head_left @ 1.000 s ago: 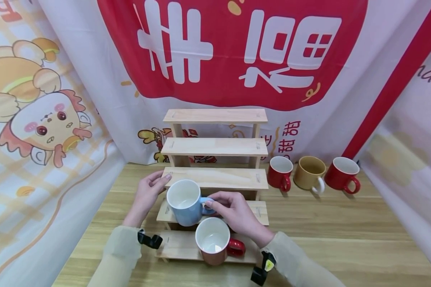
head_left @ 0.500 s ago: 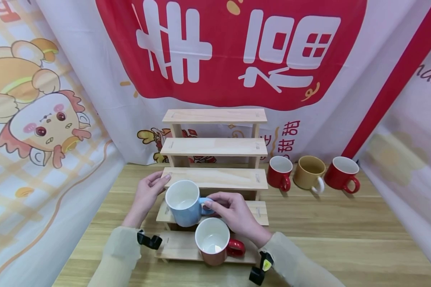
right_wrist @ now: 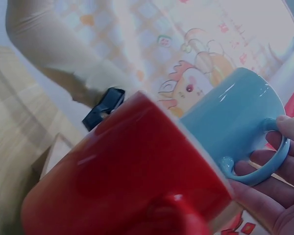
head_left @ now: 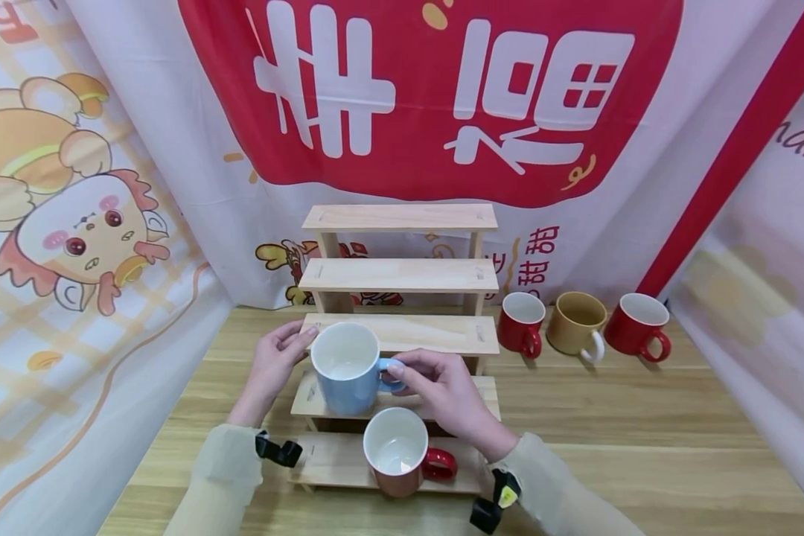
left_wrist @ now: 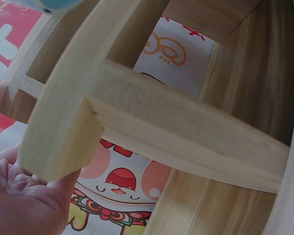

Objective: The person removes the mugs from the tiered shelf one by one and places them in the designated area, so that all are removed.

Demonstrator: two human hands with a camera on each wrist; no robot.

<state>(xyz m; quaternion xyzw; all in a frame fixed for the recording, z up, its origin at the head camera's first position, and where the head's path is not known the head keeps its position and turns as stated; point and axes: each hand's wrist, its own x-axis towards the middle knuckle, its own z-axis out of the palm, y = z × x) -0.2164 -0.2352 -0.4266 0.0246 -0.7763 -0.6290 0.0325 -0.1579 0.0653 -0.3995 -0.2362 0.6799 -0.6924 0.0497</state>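
Note:
In the head view my right hand (head_left: pixel 445 391) pinches the handle of a light blue mug (head_left: pixel 350 391), upright over the second step of a stepped wooden rack (head_left: pixel 435 333). The right wrist view shows fingers (right_wrist: pixel 269 200) at that blue handle. My left hand (head_left: pixel 275 368) grips the left end of the rack's third step, thumb on top; in the left wrist view its palm (left_wrist: pixel 29 208) lies beside the wooden side piece (left_wrist: pixel 68 93). A red mug (head_left: pixel 402 482) with a white inside stands on the lowest step, handle to the right, close in front of the blue one.
At the back right of the wood-grain table (head_left: pixel 616 484) stand a red mug (head_left: pixel 509 331), a tan mug (head_left: pixel 566 335) with a white handle and another red mug (head_left: pixel 623 335). Printed cloth (head_left: pixel 194 208) hangs behind and on both sides.
The blue mug has risen a little and moved slightly away from me with my right hand. My left hand keeps its place on the rack.

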